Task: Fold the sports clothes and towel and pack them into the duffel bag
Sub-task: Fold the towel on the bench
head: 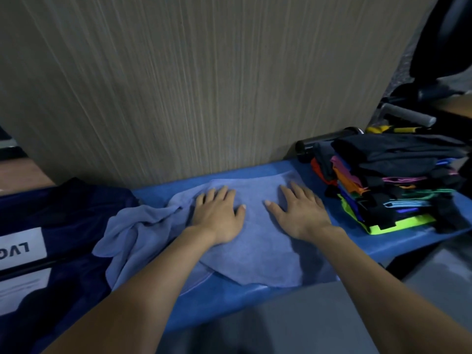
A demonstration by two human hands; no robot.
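Observation:
A light blue towel (255,254) lies on the blue bench top (398,241), flat in the middle and bunched at its left end. My left hand (217,213) and my right hand (298,213) both press flat on the towel, fingers straight, side by side. A navy duffel bag (63,213) with white labels sits at the left. A stack of folded sports clothes (390,185), black with bright coloured trims, stands at the right.
A wood-grain panel (191,85) rises right behind the bench. Black and grey bars and a yellow tool (393,129) lie behind the clothes stack. Grey floor (306,315) runs along the bench's near edge.

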